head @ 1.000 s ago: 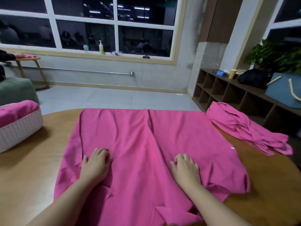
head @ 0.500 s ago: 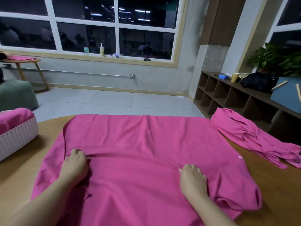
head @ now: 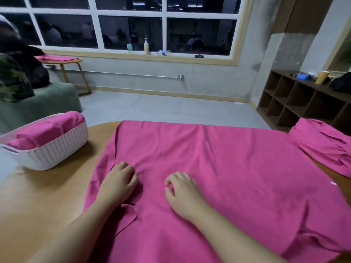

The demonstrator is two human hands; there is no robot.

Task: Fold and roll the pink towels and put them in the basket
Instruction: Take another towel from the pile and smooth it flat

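A large pink towel (head: 237,177) lies spread over the round wooden table (head: 47,202). My left hand (head: 118,182) rests palm down on its left part, fingers curled into the cloth. Just to the right of it my right hand (head: 182,192) also lies on the towel with bent fingers. A white woven basket (head: 51,150) stands at the table's left edge and holds a rolled pink towel (head: 47,130). Another pink towel (head: 322,147) lies crumpled at the far right of the table.
Beyond the table lies a tiled floor (head: 152,107). A green seat (head: 38,103) with a person on it is at the left, with a small side table (head: 62,61) behind it. Dark wooden cubby shelves (head: 296,99) stand at the right, and bottles line the windowsill (head: 146,46).
The view has swung left, so the basket shows more fully. Both hands have slid across the towel and now lie closer together near its left part, with fingers bent.
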